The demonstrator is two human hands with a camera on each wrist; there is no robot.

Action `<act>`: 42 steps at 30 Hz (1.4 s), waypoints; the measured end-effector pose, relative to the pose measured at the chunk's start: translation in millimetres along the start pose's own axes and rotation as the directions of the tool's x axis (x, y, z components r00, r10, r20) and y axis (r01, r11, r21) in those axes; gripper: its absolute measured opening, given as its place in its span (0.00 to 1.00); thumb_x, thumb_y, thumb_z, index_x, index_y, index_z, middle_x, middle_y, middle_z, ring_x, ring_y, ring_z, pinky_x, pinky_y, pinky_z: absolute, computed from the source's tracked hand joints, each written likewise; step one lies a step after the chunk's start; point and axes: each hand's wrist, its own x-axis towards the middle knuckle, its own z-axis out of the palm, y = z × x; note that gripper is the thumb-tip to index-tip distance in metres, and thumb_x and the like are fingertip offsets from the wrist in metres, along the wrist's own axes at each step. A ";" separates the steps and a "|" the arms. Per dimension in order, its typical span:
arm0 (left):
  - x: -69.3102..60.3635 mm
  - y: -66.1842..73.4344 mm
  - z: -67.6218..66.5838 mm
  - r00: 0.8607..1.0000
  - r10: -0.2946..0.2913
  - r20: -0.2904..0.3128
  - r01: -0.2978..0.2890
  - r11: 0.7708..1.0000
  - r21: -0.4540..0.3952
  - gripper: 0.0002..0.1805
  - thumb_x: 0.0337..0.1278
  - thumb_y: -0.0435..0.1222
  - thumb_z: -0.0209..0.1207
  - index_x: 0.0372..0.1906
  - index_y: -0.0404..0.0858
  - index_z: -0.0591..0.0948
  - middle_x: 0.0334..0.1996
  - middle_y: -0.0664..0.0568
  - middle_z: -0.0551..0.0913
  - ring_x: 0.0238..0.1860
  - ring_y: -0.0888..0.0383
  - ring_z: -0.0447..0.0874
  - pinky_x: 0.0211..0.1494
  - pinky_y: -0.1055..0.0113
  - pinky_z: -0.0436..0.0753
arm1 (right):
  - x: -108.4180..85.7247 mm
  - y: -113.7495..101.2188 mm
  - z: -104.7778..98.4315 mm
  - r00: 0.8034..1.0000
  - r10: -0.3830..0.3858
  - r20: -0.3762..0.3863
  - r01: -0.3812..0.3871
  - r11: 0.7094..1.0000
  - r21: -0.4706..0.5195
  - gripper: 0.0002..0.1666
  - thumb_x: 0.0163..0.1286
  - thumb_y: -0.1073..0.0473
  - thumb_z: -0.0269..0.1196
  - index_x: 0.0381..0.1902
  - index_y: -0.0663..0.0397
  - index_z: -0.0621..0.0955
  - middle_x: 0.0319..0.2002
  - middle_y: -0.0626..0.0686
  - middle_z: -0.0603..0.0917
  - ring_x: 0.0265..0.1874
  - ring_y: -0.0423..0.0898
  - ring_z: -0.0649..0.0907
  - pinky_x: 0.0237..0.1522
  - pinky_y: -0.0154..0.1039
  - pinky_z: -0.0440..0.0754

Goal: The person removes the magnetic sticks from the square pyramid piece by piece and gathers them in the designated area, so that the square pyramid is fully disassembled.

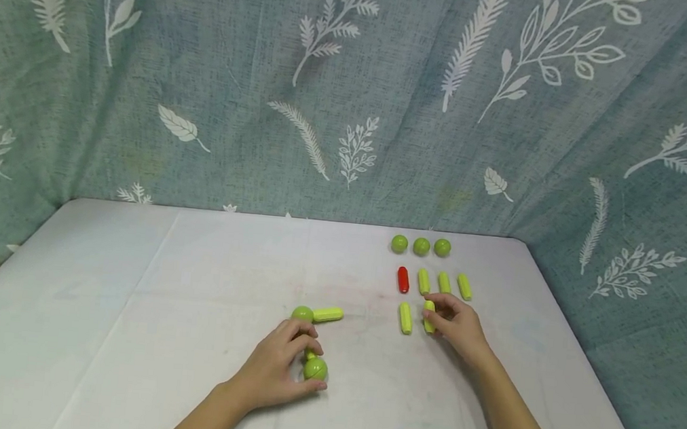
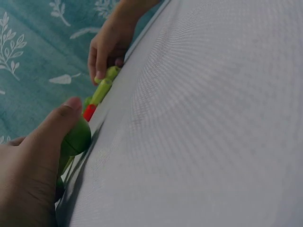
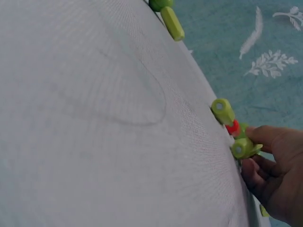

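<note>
My left hand [image 1: 278, 365] grips a joined piece of green balls and yellow-green rods low in the middle of the table. Thumb and fingers curl round its near green ball [image 1: 315, 369], and the fingers hide most of the rod behind it. At the far end of that piece a second green ball [image 1: 303, 314] meets a yellow-green rod [image 1: 328, 315] pointing right. Over on the right, my right hand [image 1: 459, 327] pinches another yellow-green rod [image 1: 429, 317] between thumb and fingers. In the right wrist view this rod [image 3: 240, 148] shows a round grey end.
A loose yellow-green rod [image 1: 405, 318] lies left of my right hand. Behind it, a red rod [image 1: 403, 280] sits in a row with three yellow-green rods [image 1: 444, 282]. Three green balls [image 1: 421, 246] line the back edge of the white table [image 1: 204, 264]. A patterned curtain [image 1: 237, 96] hangs behind.
</note>
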 end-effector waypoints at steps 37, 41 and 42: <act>1.5 0.6 -2.2 0.998 0.050 0.043 -0.049 0.998 -0.025 0.15 0.41 0.40 0.65 0.38 0.47 0.77 0.50 0.50 0.74 0.50 0.56 0.73 0.52 0.58 0.76 | 1.7 -0.6 -16.5 0.982 -0.054 0.180 0.079 0.988 -0.136 0.32 0.52 0.60 0.73 0.56 0.60 0.77 0.30 0.52 0.76 0.30 0.46 0.73 0.27 0.32 0.73; 1.4 0.5 -2.5 0.998 0.048 0.044 -0.047 0.999 -0.025 0.15 0.43 0.39 0.64 0.41 0.45 0.78 0.50 0.49 0.74 0.50 0.56 0.74 0.51 0.59 0.77 | 2.3 -0.7 -18.4 0.983 -0.049 0.177 0.074 0.988 -0.138 0.32 0.53 0.60 0.73 0.56 0.61 0.77 0.31 0.52 0.77 0.31 0.46 0.74 0.27 0.32 0.73; 1.4 0.5 -2.7 0.998 0.047 0.043 -0.046 0.999 -0.024 0.15 0.43 0.39 0.64 0.41 0.45 0.79 0.50 0.49 0.74 0.50 0.56 0.74 0.51 0.59 0.77 | 2.5 -0.6 -19.1 0.982 -0.050 0.179 0.075 0.988 -0.135 0.32 0.53 0.60 0.73 0.56 0.61 0.77 0.31 0.52 0.77 0.31 0.46 0.74 0.27 0.32 0.73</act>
